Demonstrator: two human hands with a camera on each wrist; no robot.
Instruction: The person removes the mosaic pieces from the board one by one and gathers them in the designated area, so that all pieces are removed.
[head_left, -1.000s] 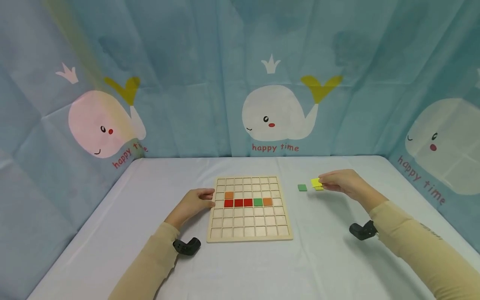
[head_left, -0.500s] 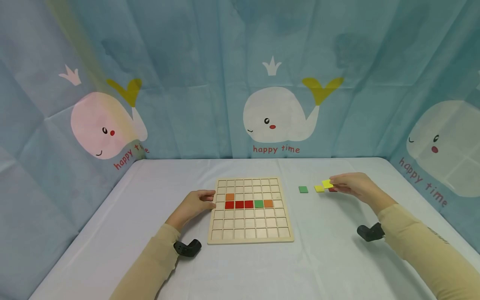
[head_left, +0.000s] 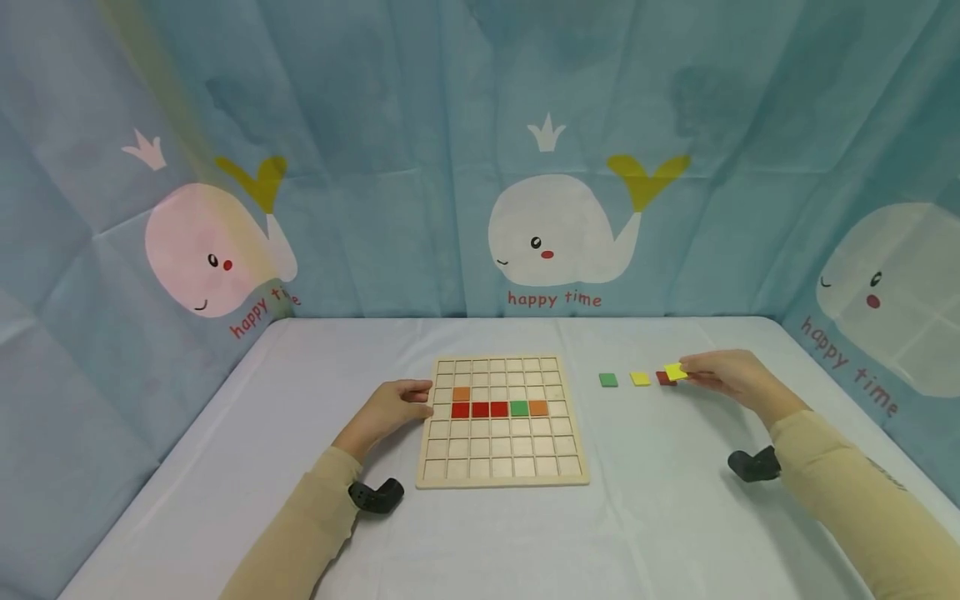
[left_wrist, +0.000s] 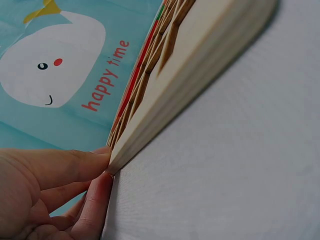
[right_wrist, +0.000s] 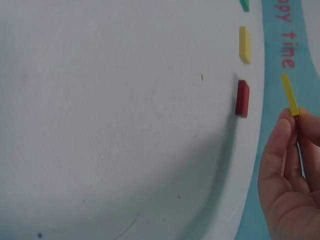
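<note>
The right hand (head_left: 731,377) pinches a yellow tile (head_left: 675,372) by its edge, held above the table near a red tile (head_left: 663,378). In the right wrist view that yellow tile (right_wrist: 289,96) stands up from the fingertips, apart from the red tile (right_wrist: 242,99). At its left edge, the wooden grid board (head_left: 501,482) is held by the left hand (head_left: 384,414); the left wrist view shows thumb and fingers gripping the board's rim (left_wrist: 150,122). One row of the board has three red tiles, a green tile (head_left: 519,408) and an orange one (head_left: 538,407); another orange tile (head_left: 461,393) sits above them.
Right of the board, a green tile (head_left: 608,380) and a second yellow tile (head_left: 640,379) lie on the white tablecloth (head_left: 510,542), in line with the red one. Behind the table hangs a blue curtain (head_left: 390,250) printed with whales.
The right hand has moved to the right with its yellow tile, past the other yellow tile, and the red tile has come into view. The left hand still holds the board.
</note>
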